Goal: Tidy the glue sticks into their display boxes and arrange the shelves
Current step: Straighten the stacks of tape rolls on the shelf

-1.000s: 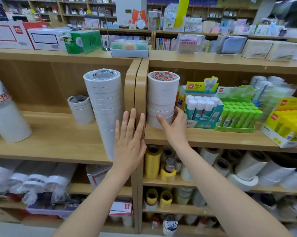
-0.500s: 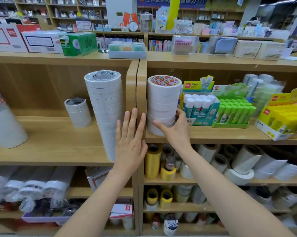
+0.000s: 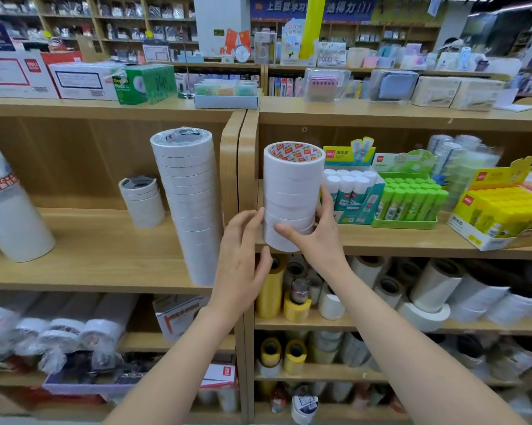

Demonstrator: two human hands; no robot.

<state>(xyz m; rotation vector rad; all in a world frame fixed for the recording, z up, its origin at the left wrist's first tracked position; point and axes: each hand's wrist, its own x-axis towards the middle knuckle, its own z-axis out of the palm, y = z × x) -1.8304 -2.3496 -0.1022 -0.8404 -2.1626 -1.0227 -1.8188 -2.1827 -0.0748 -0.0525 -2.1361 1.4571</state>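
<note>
I see the right shelf board (image 3: 381, 244) carrying a white tape stack (image 3: 292, 185) at its left end, then 3 glue-stick boxes in a row: teal box (image 3: 358, 207), green box (image 3: 408, 222), yellow box (image 3: 491, 237). The left shelf board (image 3: 105, 259) bears a tall tape stack (image 3: 191, 204), a short tape stack (image 3: 142, 200) and a large roll (image 3: 13, 222).

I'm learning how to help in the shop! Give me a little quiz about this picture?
1. True or false: the right hand grips the white tape stack.
2. Which glue box stands nearest that stack? A. yellow box B. green box C. teal box
3. Fill in: the left hand touches the stack's ___ side.

Key: 1 true; 2 C; 3 left.
</note>
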